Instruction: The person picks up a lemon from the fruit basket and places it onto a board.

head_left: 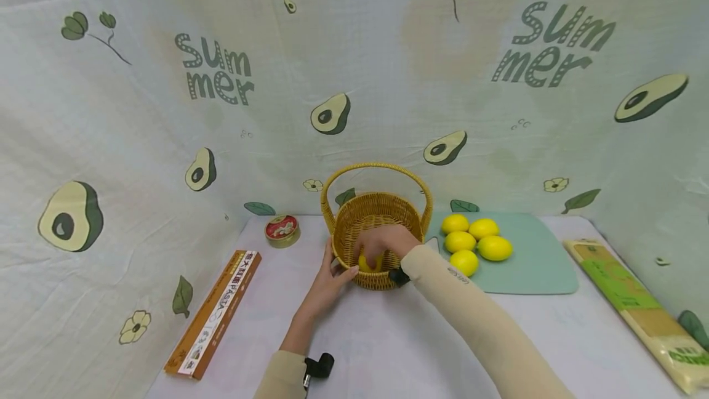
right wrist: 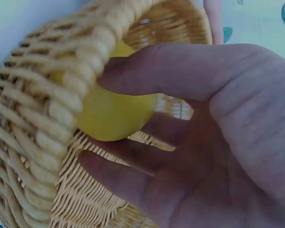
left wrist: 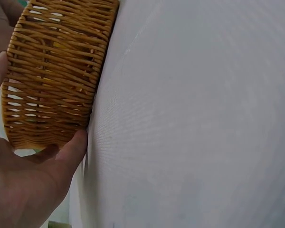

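A wicker basket (head_left: 375, 281) with an arched handle stands upright on the table. My left hand (head_left: 327, 282) grips its left side, with the thumb at the rim. In the left wrist view, fingers (left wrist: 75, 148) of that hand press low against the woven wall, close to the tabletop. Reaching down inside the basket, my right hand (head_left: 386, 240) holds a lemon (right wrist: 121, 116) near the front wall. Thumb and fingers curl about the fruit in the right wrist view. Part of the lemon is hidden behind the rim there.
Several lemons (head_left: 495, 248) lie on a pale green cutting board (head_left: 540, 270) right of the basket. A round tin (head_left: 282, 231) and a long pasta box (head_left: 213, 316) are at left. A long noodle pack (head_left: 637, 306) lies far right. Printed cloth (head_left: 382, 79) hangs behind.
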Motion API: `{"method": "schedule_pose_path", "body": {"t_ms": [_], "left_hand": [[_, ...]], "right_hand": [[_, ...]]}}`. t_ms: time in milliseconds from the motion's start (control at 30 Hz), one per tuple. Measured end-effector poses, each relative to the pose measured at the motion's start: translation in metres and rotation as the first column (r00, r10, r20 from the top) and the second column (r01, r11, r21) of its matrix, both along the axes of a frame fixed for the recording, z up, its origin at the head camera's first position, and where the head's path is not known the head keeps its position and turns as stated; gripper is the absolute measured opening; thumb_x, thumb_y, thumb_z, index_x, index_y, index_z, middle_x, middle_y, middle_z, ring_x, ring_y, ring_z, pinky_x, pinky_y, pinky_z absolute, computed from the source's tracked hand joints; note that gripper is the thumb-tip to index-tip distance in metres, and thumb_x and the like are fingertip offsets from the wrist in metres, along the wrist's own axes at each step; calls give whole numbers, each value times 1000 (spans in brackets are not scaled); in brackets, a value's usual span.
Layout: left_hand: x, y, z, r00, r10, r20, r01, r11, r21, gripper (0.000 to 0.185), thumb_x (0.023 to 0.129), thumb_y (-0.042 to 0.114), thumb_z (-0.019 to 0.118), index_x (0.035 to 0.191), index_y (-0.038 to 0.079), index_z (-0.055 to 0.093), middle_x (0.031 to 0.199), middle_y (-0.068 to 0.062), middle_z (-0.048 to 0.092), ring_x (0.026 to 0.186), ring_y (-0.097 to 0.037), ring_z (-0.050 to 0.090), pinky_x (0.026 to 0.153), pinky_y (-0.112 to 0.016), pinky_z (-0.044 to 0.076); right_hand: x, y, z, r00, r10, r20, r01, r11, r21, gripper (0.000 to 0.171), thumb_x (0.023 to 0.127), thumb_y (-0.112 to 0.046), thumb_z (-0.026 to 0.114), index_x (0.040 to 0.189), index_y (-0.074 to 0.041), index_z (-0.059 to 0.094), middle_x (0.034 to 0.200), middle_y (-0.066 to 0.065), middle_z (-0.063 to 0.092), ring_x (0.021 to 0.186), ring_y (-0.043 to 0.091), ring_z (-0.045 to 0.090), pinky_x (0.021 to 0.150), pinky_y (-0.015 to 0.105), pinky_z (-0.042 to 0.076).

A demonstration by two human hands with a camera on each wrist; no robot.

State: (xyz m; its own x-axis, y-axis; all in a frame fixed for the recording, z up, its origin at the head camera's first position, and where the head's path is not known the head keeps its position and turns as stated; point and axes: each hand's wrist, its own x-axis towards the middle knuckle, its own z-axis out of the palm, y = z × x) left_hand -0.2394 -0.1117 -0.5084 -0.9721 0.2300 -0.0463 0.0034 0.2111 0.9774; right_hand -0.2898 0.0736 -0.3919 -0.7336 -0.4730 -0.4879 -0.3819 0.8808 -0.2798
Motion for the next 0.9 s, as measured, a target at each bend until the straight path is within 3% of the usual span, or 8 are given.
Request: {"method": "schedule_pose_path", "body": {"t_ms": [200,433,633,900], "left_hand": [[3,1,-1,1000,1,-5,-1,1000,-7,102,92,41,70,155,46,-10,167,-9,11,147,-42,32,112,-55,41],[3,3,-1,1000,10,-12,-10,1000,-6,101,92,40,70,155,46,-8,167,-9,13,147,-41,34,112,-54,41],[2,2,-1,1000,21,-24,-21,1000,-12,101,92,41,71,155,47,-8,167,-9,14,146,-41,34,112,-54,41],[0,3,-3,1000,24,-19,-25,999,-23,101,92,40,70,155,47,-8,167,-7,13,146,-40,35,112,-52,42]], "right_hand": [[8,-1,-3,1000,25,3,-25,998,66,38,88,-16,67,122,-34,70,134,-7,62,114,15,55,99,41,49],[7,13,-11,998,36,-48,-34,998,47,41,90,-12,65,129,-27,67,130,-7,63,101,14,54,84,34,49],[5,32,-10,996,35,-82,-42,996,-84,45,85,-12,71,129,-24,66,129,-6,60,98,17,52,71,30,44],[8,56,-2,990,-33,-139,-7,960,-281,44,80,-15,80,121,-25,69,121,-3,65,91,17,55,71,30,49]]}}
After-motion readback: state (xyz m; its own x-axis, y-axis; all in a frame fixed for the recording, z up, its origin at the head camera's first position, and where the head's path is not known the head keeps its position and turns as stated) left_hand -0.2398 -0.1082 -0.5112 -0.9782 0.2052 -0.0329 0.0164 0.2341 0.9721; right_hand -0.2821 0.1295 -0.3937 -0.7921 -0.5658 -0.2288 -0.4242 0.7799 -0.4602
